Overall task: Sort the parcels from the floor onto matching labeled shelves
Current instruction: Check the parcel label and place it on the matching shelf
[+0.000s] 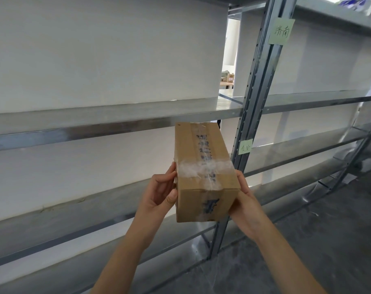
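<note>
Both hands are wrapped around one cardboard parcel point(203, 172): the left hand point(160, 192) is pressed to its left side, the right hand point(245, 198) to its right. It is held in the air before the front edge of a metal shelf point(78, 126), near a green label point(245, 147) stuck on the upright point(256, 98).

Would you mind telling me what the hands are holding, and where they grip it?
A brown taped cardboard box, gripped at its near end: left hand on the left side, right hand on the right.

Shelf boards point(116, 112) lie bare; only the steel upright point(252, 107) blocks sideways passage.
</note>
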Available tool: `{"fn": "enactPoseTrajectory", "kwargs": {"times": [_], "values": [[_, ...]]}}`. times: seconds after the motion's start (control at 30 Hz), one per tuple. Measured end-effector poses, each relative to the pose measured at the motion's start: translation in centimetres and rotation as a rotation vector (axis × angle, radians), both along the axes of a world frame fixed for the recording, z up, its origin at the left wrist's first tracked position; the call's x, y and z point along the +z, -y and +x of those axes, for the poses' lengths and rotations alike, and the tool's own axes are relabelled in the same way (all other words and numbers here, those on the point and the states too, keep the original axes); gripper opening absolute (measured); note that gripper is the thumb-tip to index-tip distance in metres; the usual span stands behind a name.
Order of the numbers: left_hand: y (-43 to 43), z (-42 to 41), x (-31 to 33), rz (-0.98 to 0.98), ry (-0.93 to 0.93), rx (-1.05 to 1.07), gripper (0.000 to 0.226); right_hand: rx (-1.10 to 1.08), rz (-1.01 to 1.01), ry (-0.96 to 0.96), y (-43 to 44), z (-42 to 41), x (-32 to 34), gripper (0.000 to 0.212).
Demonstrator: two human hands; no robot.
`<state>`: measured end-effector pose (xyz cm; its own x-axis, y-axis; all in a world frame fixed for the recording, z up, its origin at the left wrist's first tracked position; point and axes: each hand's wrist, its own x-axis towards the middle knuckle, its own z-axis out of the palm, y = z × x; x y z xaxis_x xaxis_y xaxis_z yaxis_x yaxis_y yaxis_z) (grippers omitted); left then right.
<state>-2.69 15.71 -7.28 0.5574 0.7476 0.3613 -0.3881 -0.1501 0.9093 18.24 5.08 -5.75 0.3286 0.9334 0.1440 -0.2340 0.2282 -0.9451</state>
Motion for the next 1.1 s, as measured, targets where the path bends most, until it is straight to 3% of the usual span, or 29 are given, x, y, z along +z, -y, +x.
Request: {"fn": "enactPoseTrajectory", "kwargs": {"times": [0.13,0.23,0.37,0.53,0.67,0.77,0.97,1.03,1.1], "values": [[0.0,-0.1,-0.3,0.027,-0.029,0.016,0.036,-0.025,-0.006,0.049,0.0,0.1,0.3,0.030],[0.0,-0.3,-0.3,0.041,-0.107,0.068,0.050,-0.013,0.057,0.066,0.0,0.5,0.3,0.028],[0.1,-0.2,0.1,0.055,-0.168,0.108,0.055,0.009,0.089,0.119,-0.3,0.4,0.6,0.053],[0.2,-0.4,0.0,0.044,-0.289,0.127,0.062,-0.132,0.119,0.260,-0.7,0.3,0.1,0.043],[0.2,0.2,-1.0,-0.087,-0.220,0.109,0.065,-0.202,0.100,0.428,-1.0,-0.4,0.4,0.054],[0.2,0.6,-1.5,-0.179,-0.148,0.105,0.059,-0.204,0.090,0.472,-1.0,-0.8,1.0,0.047],[0.4,1.3,-2.4,-0.281,-0.081,0.110,0.082,-0.289,0.051,0.501,-1.1,-1.4,1.4,0.029],[0.5,1.3,-2.6,-0.287,-0.065,0.090,0.085,-0.346,0.049,0.466,-1.2,-1.7,1.4,0.036],[0.5,1.2,-2.6,-0.296,-0.043,0.077,0.088,-0.396,0.021,0.447,-1.3,-1.9,1.5,0.059]]}}
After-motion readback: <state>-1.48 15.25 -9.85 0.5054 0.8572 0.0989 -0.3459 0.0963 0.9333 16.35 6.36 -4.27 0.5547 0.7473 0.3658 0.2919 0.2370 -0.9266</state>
